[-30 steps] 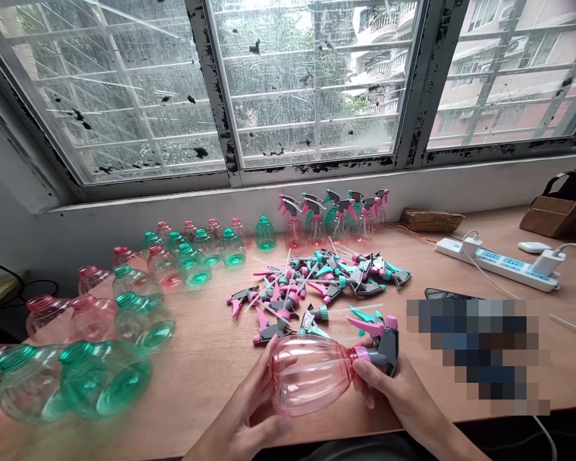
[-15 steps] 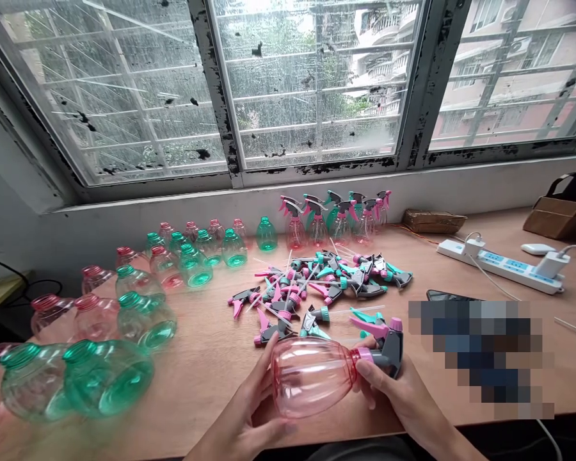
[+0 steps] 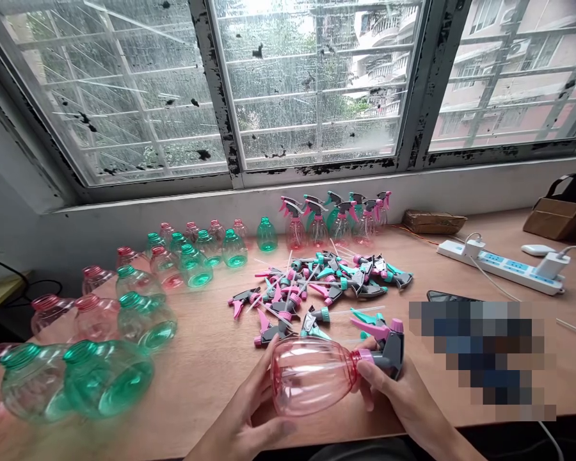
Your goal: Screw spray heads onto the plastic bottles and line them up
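A clear pink spray bottle lies on its side in the air between my hands, just over the table's front part. Its neck points right, and a grey-and-pink trigger spray head sits on it. My left hand cups the round base, thumb below and fingers behind it. With thumb and fingers, my right hand grips the pink collar at the neck; some of its fingers are hidden behind. Just beyond the bottle is a pile of loose trigger spray heads in pink, teal and grey, several with thin tubes.
Open green and pink bottles stand in rows along the left. Several bottles with spray heads stand by the window wall. At right are a white power strip with cables, a partly blurred phone and a cardboard box.
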